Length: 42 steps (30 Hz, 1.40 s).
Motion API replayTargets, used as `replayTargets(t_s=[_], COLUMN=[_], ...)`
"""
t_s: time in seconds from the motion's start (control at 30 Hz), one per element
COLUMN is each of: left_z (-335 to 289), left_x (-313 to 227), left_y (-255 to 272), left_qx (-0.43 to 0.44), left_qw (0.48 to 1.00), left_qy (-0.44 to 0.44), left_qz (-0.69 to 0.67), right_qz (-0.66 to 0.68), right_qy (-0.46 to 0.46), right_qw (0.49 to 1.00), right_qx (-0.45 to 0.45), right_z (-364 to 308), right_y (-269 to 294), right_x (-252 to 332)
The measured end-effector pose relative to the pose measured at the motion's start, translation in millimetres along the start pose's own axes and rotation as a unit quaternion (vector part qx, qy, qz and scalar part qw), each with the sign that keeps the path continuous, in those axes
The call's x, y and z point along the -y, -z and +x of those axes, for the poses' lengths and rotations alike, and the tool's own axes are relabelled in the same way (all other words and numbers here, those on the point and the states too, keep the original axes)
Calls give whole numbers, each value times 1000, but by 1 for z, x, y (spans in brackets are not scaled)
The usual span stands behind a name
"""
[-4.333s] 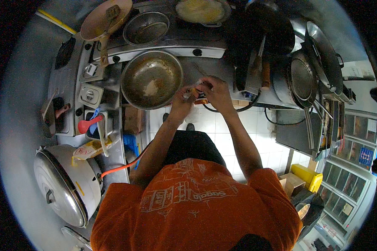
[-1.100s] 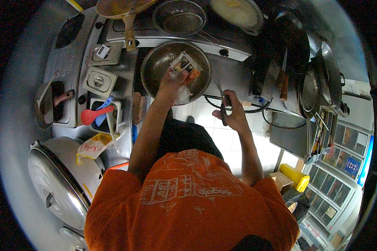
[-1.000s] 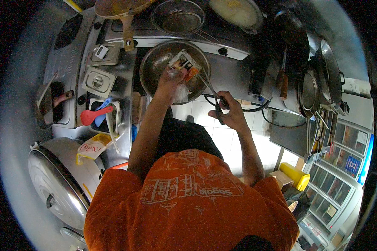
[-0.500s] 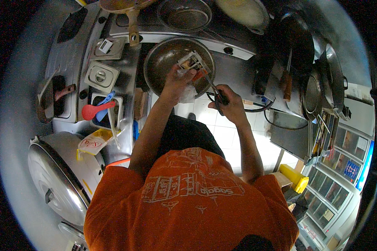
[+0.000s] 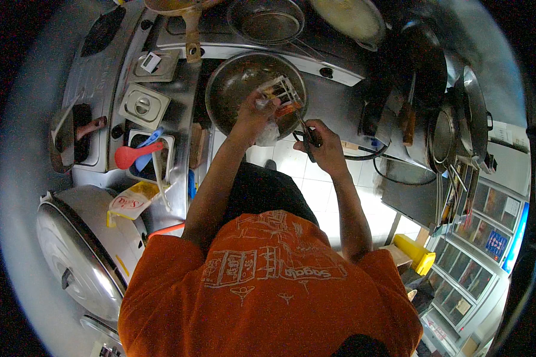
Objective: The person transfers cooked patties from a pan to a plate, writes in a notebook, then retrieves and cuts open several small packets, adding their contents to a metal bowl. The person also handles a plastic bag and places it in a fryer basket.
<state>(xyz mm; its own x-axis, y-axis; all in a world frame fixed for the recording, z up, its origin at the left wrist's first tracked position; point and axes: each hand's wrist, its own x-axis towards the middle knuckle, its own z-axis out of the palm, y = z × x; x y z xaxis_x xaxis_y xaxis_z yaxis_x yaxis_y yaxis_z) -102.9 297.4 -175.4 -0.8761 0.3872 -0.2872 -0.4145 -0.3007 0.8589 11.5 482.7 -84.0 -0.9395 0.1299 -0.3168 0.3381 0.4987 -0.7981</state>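
Closed around a printed clear plastic packet (image 5: 284, 94), my left hand (image 5: 253, 119) is over a large dark wok-like pan (image 5: 223, 83). Part of the packet hangs below the fingers as crumpled clear film. My right hand (image 5: 327, 149) is closed on a pair of scissors (image 5: 307, 144) with dark handles. Their blades point up and left to the packet's lower right edge, by an orange-red part of it. Whether the blades are around the film or only touch it, I cannot tell.
Several pans, including a frying pan (image 5: 265, 24), sit on the stove ahead. At the left are lidded steel containers (image 5: 143, 107), a red ladle (image 5: 128, 157) and a large lidded pot (image 5: 77, 256). Pans and a black hose (image 5: 363, 157) are at the right.
The packet has shifted slightly right and down and its tilt has changed. My right hand has moved slightly left with the scissors, and less of the blades shows.
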Motion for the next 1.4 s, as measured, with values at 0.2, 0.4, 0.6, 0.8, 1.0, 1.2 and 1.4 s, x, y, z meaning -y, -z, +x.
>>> replayTargets(t_s=[0.2, 0.4, 0.6, 0.8, 1.0, 1.2, 1.4], left_z=[10, 6, 6, 12, 17, 24, 18], left_x=[29, 18, 15, 18, 19, 19, -5], left_y=[17, 15, 18, 33, 46, 52, 52], left_qx=[-9, -30, -61, -108, -44, -47, -58], left_qw=[995, 999, 997, 985, 987, 959, 962], left_qy=[-103, 26, 43, 19, -40, -111, 31], left_qz=[12, 28, -5, 131, 148, 258, 266], right_qz=[-26, -20, -20, -18, -1, 85, 100], right_qy=[70, 87, 57, 19, 2, -56, -47], right_qw=[997, 995, 998, 1000, 1000, 994, 993], right_qx=[-23, -35, -16, -2, 4, 26, 42], right_z=[3, 14, 21, 31, 37, 45, 49], right_y=[-8, -22, -28, -35, -43, -49, -51], right_x=[-9, -11, -12, -16, -13, -10, -13])
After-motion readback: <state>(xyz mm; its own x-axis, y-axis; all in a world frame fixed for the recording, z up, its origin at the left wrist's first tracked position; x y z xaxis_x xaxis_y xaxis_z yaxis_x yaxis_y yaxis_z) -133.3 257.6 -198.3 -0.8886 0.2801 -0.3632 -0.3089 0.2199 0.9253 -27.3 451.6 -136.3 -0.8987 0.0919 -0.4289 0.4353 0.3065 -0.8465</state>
